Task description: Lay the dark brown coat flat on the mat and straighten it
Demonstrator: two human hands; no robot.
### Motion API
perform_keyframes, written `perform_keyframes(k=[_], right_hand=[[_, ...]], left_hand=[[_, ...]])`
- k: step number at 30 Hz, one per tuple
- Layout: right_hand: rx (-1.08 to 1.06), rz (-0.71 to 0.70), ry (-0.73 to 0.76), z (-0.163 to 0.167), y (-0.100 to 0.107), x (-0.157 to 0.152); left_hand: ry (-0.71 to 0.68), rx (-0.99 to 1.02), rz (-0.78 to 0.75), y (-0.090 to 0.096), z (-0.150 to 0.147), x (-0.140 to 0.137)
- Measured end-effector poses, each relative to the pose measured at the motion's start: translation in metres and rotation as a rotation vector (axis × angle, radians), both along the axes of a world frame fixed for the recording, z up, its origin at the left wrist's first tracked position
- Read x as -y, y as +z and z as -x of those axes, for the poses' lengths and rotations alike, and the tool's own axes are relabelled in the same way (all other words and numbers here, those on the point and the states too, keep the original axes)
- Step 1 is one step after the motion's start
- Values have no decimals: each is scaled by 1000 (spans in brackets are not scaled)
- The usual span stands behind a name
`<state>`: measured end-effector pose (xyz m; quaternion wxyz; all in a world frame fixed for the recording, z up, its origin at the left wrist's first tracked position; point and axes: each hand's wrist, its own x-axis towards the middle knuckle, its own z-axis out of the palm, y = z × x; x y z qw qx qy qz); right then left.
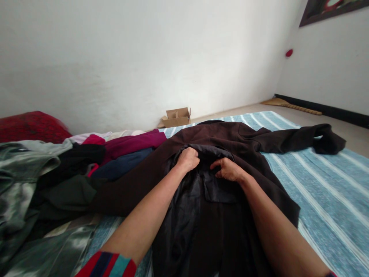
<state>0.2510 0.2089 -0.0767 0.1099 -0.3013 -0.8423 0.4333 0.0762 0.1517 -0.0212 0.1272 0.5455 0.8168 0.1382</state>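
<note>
A dark brown jacket (207,134) lies spread on the blue striped bedsheet, one sleeve stretched out to the right. Its near part is turned open, and the shiny black lining (184,215) faces me. My left hand (188,159) is closed in a fist on the raised edge of the jacket by the lining. Just to its right, my right hand (229,169) reaches over the lining with its index finger pointing left and the other fingers bent. Between its fingers no cloth can be seen. Part of the lining under my wrists is in shadow.
Heaped clothes (69,165) in black, magenta, navy and green-grey fill the left side. A red bundle (31,127) sits behind them. An opened cardboard box (175,117) stands by the wall. A broom (291,104) lies on the floor beyond the striped sheet (325,184).
</note>
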Motion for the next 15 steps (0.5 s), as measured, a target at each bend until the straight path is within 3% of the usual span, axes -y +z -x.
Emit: perform_keyframes(k=[4, 8, 15], right_hand=[[-20, -12, -30, 2, 0, 1], [-26, -58, -86, 5, 4, 5], [-62, -67, -208, 27, 8, 17]], left_hand=[[49, -110, 157, -4, -7, 0], [66, -86, 310, -13, -3, -3], [21, -62, 251, -11, 8, -1]])
